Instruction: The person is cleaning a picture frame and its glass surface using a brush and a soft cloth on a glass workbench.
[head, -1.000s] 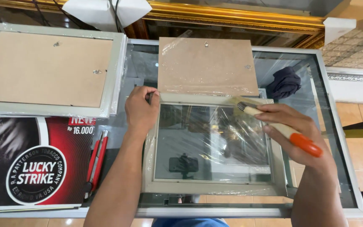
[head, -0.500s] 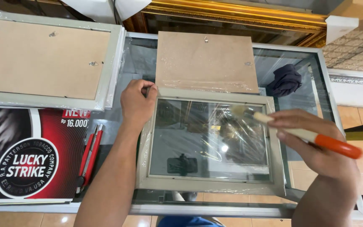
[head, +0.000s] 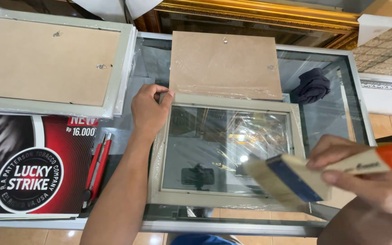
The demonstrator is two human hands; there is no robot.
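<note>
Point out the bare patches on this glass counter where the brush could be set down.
Bare glass lies right of the pale frame, below the dark cloth. A smaller patch sits between the stacked frames and the backing board. The left is crowded by the red-and-black poster and red cutter. The left hand holds the frame's corner; the right hand grips the brush.

a glass-topped table [head: 332, 122] with a pale metal rim carries it all: a grey picture frame [head: 225, 195] with its glass up, a brown backing board [head: 225, 66] just behind it, a stack of frames [head: 51, 63] face down at the far left, a red and black poster [head: 32, 168], a red cutter [head: 97, 170], a dark cloth [head: 313, 85].
</note>
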